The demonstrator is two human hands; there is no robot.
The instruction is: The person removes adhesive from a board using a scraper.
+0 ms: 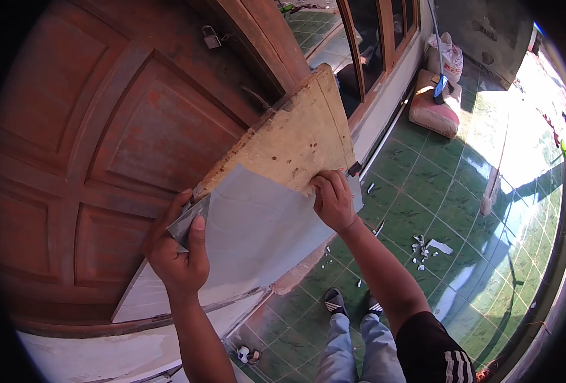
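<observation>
A board (283, 147) leans at a tilt in front of the wooden door, its upper part bare and yellowish with dark spots. Grey-white sheeting (251, 223) covers its lower part. My left hand (181, 249) holds a flat grey metal scraper (189, 223) against the board's left edge, thumb on top. With fingers bent together, my right hand (334, 199) pinches at the upper border of the sheeting; what lies between the fingertips is hidden. Just beyond it, a small black object (354, 169) sits at the board's right edge.
A brown panelled door (155, 121) with a padlock (211, 38) stands on the left. White scraps (440, 246) lie on the green tiled floor (417, 198). Sacks (433, 112) rest by the wall at the upper right. My feet (335, 301) are below the board.
</observation>
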